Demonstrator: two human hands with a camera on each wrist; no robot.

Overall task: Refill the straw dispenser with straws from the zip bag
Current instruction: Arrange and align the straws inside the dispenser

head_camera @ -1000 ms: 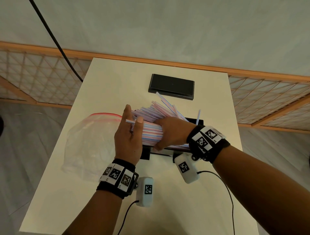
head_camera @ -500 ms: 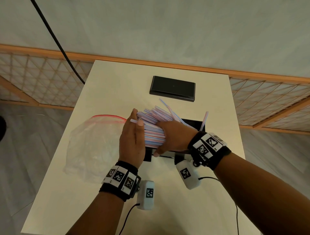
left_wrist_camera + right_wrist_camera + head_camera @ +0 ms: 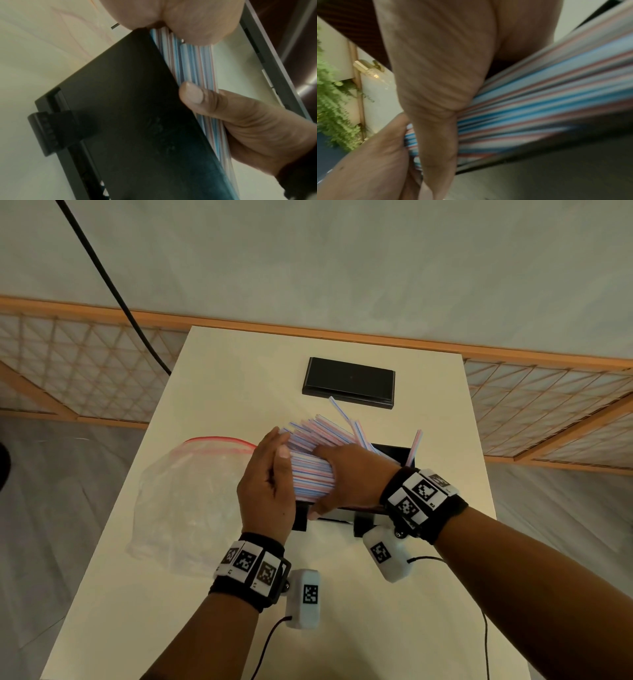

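Left hand (image 3: pixel 265 491) flat against the straw ends, fingers straight, right hand (image 3: pixel 346 477) curled over the striped straws (image 3: pixel 313 474), bundle apparently resting on the black dispenser (image 3: pixel 394 451), zip bag (image 3: pixel 191 494) left, black lid (image 3: pixel 349 380) beyond.

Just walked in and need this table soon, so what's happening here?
A person is refilling a black straw dispenser. The right hand grips a thick bundle of striped straws over the open dispenser, while the flat left hand presses the straw ends to even them. Several straws splay out loose at the far end. The zip bag lies at the left on the table, and a black lid lies beyond.
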